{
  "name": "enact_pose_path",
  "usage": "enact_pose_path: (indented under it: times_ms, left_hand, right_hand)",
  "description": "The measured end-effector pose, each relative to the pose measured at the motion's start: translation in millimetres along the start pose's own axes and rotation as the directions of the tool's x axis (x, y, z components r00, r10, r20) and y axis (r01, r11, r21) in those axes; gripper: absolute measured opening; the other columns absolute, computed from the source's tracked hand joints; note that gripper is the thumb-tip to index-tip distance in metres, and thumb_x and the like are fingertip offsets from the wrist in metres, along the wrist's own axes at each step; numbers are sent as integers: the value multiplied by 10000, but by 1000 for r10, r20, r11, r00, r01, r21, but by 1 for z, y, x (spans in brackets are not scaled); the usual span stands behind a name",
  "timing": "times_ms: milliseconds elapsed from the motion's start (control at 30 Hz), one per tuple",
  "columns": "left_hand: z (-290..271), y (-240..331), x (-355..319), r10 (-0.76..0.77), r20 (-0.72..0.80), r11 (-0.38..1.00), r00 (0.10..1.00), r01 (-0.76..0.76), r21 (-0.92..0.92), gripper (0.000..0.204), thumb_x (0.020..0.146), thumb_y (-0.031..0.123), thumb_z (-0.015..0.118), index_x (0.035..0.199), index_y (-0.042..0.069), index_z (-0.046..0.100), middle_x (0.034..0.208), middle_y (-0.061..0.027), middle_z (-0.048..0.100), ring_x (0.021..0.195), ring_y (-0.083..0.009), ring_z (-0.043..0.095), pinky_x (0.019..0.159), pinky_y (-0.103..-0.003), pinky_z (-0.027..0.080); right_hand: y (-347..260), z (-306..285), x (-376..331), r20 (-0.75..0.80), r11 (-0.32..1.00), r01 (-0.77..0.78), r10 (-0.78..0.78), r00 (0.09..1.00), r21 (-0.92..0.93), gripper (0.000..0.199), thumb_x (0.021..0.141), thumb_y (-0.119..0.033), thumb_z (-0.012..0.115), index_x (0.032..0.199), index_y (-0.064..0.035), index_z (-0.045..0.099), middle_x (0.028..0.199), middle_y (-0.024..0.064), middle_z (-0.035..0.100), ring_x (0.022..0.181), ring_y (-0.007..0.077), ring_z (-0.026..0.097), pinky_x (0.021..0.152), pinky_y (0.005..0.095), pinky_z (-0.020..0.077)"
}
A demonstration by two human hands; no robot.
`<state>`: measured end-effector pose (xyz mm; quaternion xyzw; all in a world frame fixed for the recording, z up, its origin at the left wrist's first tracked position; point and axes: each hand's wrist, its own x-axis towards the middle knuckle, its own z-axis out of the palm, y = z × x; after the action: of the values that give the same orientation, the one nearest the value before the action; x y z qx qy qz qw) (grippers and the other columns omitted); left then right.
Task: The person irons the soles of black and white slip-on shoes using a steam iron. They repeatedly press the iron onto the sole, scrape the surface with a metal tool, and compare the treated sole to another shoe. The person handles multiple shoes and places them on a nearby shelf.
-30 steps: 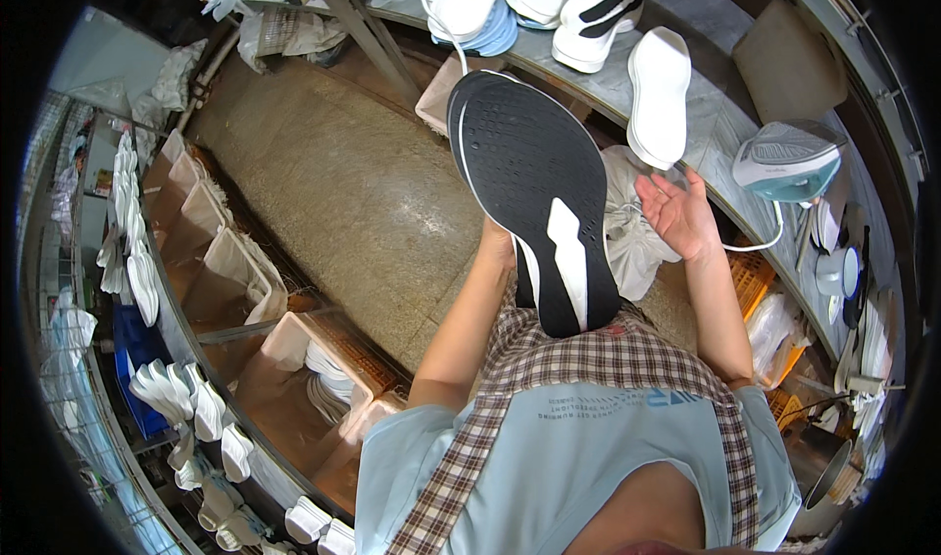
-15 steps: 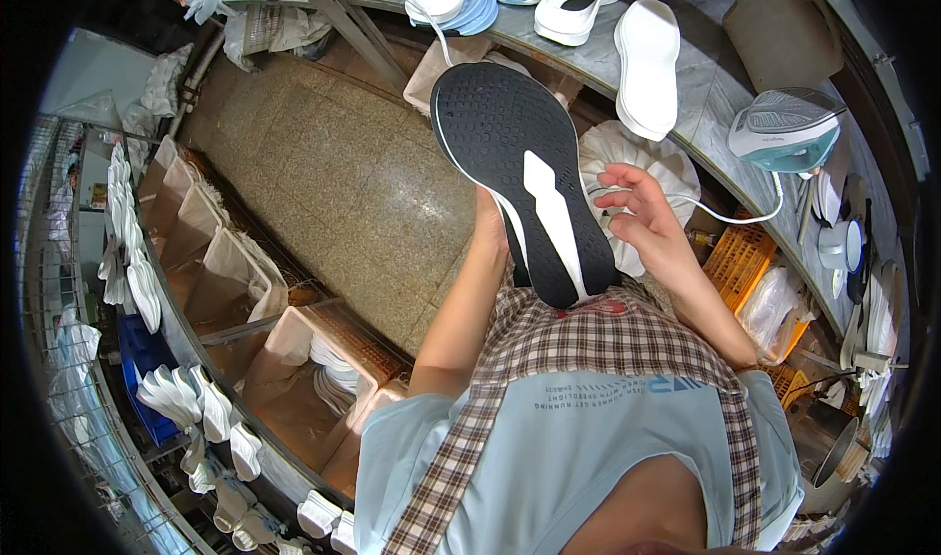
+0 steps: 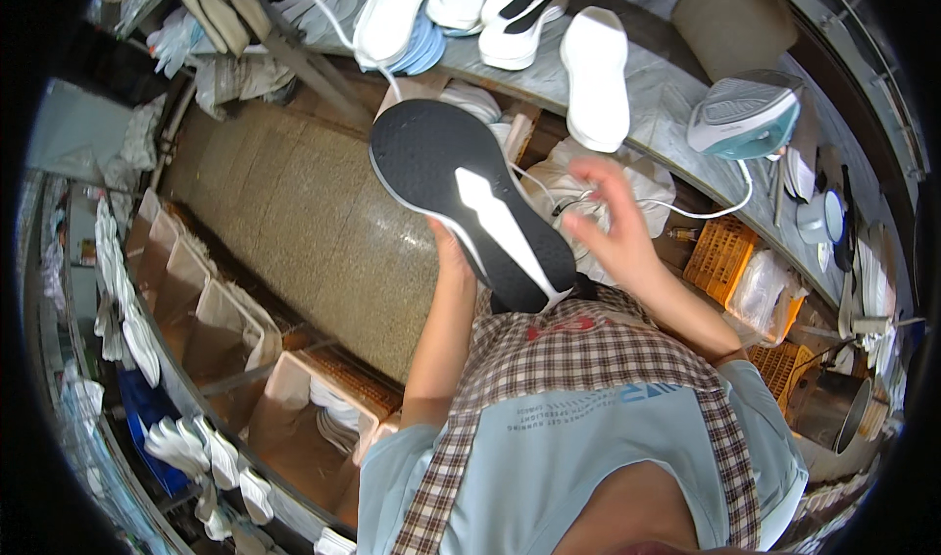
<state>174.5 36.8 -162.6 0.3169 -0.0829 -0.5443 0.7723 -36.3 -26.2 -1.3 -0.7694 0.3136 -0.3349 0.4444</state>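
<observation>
My left hand (image 3: 450,244) holds a shoe sole (image 3: 500,246), its fingers hidden behind it. The black textured bottom with its white centre strip faces up. Slanting, the sole has its wide end away from me and its narrow end against my checked apron (image 3: 578,344). To the right of the sole, my right hand (image 3: 619,224) is open and slightly blurred, thumb and fingers apart, touching nothing. Beyond it, a white sole (image 3: 596,84) and a black and white sole (image 3: 518,30) rest on the worktop. An iron (image 3: 745,119) stands further right.
A grey worktop (image 3: 667,114) curves along the far and right side, with an enamel mug (image 3: 819,219) on it. Below are orange crates (image 3: 718,261) and a white cloth bag (image 3: 647,175). Lined bins (image 3: 230,310) and racked white soles (image 3: 181,447) line the left.
The whole view has shifted, so the worktop things appear further left. The held sole has moved left and tilts more to the left. My right hand remains open beside it.
</observation>
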Motion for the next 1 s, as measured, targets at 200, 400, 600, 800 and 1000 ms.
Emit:
enact_pose_path:
  times_ms: [200,400,600,800,1000]
  left_hand:
    - [3,-1,-5,14,-58,999,998,-16,-37,847,743,709,484,1304,79,407,1200,-82,537,1079,-232,540,891,-356,492]
    - [13,4,-13,55,-48,998,997,-56,-8,894,706,717,518,1307,65,408,1233,-90,526,1085,-249,537,908,-373,481]
    - [14,7,-18,21,-125,1000,992,-22,-6,1010,577,742,612,1299,63,423,1226,-101,537,1077,-268,545,901,-408,485]
    - [12,1,-14,-20,-105,999,994,17,-29,930,634,686,628,1299,67,427,1237,-93,534,1087,-270,541,906,-405,482]
    - [16,0,-11,-21,-116,997,993,12,-77,813,727,642,591,1275,59,449,1207,-86,551,1058,-252,556,883,-382,495]
  right_hand:
    - [73,-15,48,-150,498,-21,-221,964,-867,554,668,-172,726,1185,-125,533,1284,128,443,1248,333,347,992,453,325]
    - [102,-50,55,-257,849,72,-238,937,-524,314,737,-53,654,1042,-76,584,1035,88,622,1055,263,560,808,349,505]
    - [74,-89,9,-314,403,155,365,876,902,332,907,-178,505,1199,-31,449,1109,139,590,930,230,617,734,356,560]
    - [63,-77,-13,-142,-56,164,274,951,985,379,882,-217,553,1210,-40,483,1189,144,567,1026,269,591,794,407,542]
    - [55,-72,-15,-134,-64,148,183,974,987,415,863,-208,576,1229,-41,476,1215,143,553,1067,272,574,831,413,531]
